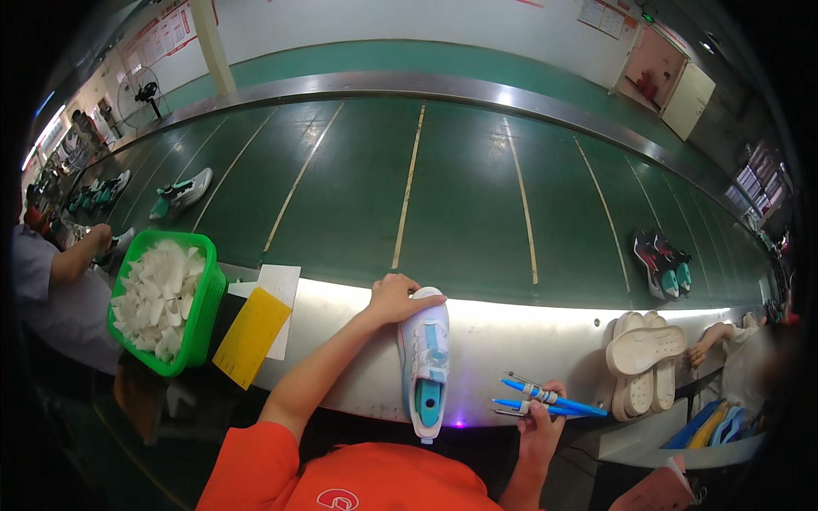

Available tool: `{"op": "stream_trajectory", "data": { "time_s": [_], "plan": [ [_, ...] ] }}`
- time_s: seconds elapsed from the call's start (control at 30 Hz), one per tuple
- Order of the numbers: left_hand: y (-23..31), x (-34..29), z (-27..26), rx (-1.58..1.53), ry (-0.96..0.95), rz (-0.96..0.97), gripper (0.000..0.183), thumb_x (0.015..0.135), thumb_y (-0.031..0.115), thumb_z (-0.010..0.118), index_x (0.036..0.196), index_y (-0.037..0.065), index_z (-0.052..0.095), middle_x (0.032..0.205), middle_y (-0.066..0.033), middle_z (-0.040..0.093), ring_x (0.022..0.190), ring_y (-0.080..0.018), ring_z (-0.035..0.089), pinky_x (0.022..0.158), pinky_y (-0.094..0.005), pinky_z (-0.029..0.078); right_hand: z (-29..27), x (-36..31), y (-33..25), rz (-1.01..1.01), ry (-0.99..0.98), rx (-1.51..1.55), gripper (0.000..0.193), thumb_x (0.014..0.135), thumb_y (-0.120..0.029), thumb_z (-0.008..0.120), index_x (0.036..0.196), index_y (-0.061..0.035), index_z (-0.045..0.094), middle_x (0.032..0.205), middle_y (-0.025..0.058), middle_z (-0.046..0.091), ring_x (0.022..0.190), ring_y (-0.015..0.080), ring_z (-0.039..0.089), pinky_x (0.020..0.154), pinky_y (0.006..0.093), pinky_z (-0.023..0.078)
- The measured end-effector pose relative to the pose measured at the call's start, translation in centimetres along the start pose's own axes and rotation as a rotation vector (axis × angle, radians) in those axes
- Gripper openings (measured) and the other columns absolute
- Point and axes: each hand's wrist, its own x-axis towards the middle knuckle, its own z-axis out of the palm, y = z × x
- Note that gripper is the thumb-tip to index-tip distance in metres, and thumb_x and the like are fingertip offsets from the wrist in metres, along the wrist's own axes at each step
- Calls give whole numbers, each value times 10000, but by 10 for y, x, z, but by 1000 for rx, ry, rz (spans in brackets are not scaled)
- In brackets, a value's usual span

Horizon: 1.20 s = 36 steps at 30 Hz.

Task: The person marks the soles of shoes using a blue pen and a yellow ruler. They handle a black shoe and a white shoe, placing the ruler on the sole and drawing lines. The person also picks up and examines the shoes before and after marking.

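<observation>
A white sneaker [426, 349] with pale blue parts lies on the metal ledge in front of me, its toe pointing away. My left hand [397, 300] is closed around the toe from the left. Inside the shoe's opening sits a teal insert [429, 400] with a dark round hole. To the right of the heel, my right hand [540, 426] pinches a pair of blue pen-like tools [545, 399] with thin metal tips pointing left. The tools are apart from the shoe; their exact kind is unclear.
A green basket [207, 319] of white scraps stands at left, beside a yellow card [252, 336]. Pale shoe lasts or soles [643, 362] are stacked at right. The green conveyor belt [477, 204] carries a sneaker [181, 194] and dark shoes [660, 264]. Co-workers' hands appear on both sides.
</observation>
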Motion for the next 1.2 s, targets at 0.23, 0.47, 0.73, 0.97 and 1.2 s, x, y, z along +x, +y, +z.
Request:
{"op": "stream_trajectory", "data": {
  "time_s": [0.23, 0.47, 0.73, 0.97, 1.2],
  "plan": [
    [11, -12, 13, -814, 54, -32, 327, 772, 280, 701, 937, 2, 647, 838, -91, 642, 786, -164, 614, 702, -290, 494, 0, -6, 3, -155, 54, -37, 295, 753, 40, 552, 988, -77, 417, 741, 22, 415, 499, 63, 431, 367, 197, 386],
    [65, -99, -68, -1010, 288, 495, 324, 647, 10, 781, 916, 25, 601, 977, -77, 611, 876, -142, 592, 768, -268, 511, 7, -9, 1, -224, 46, -52, 288, 747, -15, 565, 972, -78, 396, 878, 47, 395, 491, 83, 440, 356, 202, 393],
    [97, -130, -77, -687, 308, 735, 375, 573, 57, 842, 874, 15, 622, 918, -107, 650, 837, -201, 642, 736, -272, 525, 45, -12, -18, -521, 37, -140, 299, 722, -164, 590, 887, -80, 356, 813, 26, 329, 509, 76, 400, 352, 188, 370],
    [96, -129, -61, -649, 291, 637, 404, 584, 87, 843, 936, 28, 654, 905, -116, 681, 770, -200, 676, 694, -257, 539, 78, -21, -21, -962, 158, -350, 452, 786, -381, 608, 840, -116, 246, 806, 20, 268, 594, 110, 378, 459, 218, 326],
    [99, -123, -60, -697, 340, 715, 382, 648, 115, 797, 993, 39, 650, 801, -109, 669, 688, -216, 666, 608, -260, 524, 62, 9, -38, -1244, -721, -110, 277, 749, -15, 658, 859, -35, 406, 806, 101, 429, 573, 191, 577, 496, 314, 547]
  ]
}}
